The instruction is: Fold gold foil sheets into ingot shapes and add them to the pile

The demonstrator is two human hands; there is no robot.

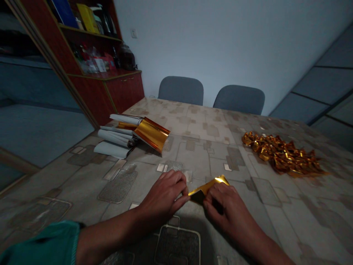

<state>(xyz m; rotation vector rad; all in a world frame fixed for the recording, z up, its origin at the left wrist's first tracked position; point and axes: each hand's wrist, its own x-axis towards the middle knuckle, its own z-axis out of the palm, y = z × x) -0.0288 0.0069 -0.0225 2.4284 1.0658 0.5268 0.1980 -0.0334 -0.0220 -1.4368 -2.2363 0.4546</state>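
A gold foil sheet (221, 179) is held just above or against the bench (193, 125), between the two hands and well in from the far edge; whether its underside touches the surface, I cannot tell. Its left end comes to a narrow point, and a dark face shows beneath the bright upper strip. The left hand (167, 191) has its fingers closed, thumb and forefinger pinching that pointed end. The right hand (227, 206) curls over the other end, its fingers bent in and gripping the foil, with the bright corner sticking out beyond the knuckles. A green sleeve (55, 243) covers the left forearm near the elbow. Toward the left edge of the bench lies a loose pile of pale-backed sheets (116, 141), with a gold-faced sheet (154, 134) angled out from its right side. Well apart from it, toward the right edge, sits a cluster of crumpled-looking gold foil pieces (284, 154). Two grey chairs (180, 90) stand along the far edge, before a pale wall (234, 44). A red-brown cabinet (124, 90) stands by the far left corner, carrying a dark jar (127, 58).
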